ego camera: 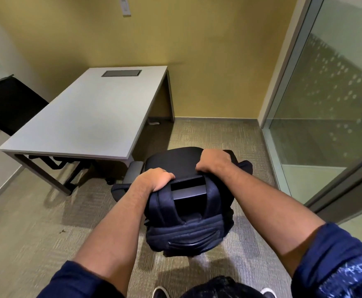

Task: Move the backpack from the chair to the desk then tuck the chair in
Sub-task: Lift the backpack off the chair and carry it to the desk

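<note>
Right now both hands clamped on the backpack (188, 211): left hand (157, 179) curled over its top-left edge, right hand (215, 161) fisted on the far top-right. Pack directly under and between hands, on the chair (132, 171), which is mostly hidden w/ only an armrest and seat edge showing at left. Long axis running toward/away from wearer, straps up. Tabletop (89, 117) ahead-left of pack, nearer left hand, so lift prob. swings left and forward. Pack black/navy fabric, padded, ribbed sides, looks full and soft. Second dark chair (10, 102) beyond tabletop's left side.
</note>
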Motion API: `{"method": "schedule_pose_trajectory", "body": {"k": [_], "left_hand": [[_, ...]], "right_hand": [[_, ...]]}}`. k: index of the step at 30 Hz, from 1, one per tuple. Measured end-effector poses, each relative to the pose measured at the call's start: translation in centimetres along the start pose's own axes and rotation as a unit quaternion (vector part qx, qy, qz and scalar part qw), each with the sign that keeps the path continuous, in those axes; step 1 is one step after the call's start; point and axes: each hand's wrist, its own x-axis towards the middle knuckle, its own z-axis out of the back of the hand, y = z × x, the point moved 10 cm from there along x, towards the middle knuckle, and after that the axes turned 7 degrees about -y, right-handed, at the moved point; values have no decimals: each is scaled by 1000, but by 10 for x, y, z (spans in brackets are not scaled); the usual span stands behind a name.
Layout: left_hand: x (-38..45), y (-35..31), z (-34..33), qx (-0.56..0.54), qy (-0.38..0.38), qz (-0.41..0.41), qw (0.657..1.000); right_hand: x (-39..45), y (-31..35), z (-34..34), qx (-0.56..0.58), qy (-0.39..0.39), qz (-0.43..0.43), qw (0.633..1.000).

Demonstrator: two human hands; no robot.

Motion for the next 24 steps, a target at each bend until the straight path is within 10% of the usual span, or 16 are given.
{"method": "schedule_pose_trajectory", "body": {"k": [24], "left_hand": [[6, -12, 10, -14, -49, 22, 998]], "right_hand": [[-25, -123, 74, 215, -142, -172, 951]]}}
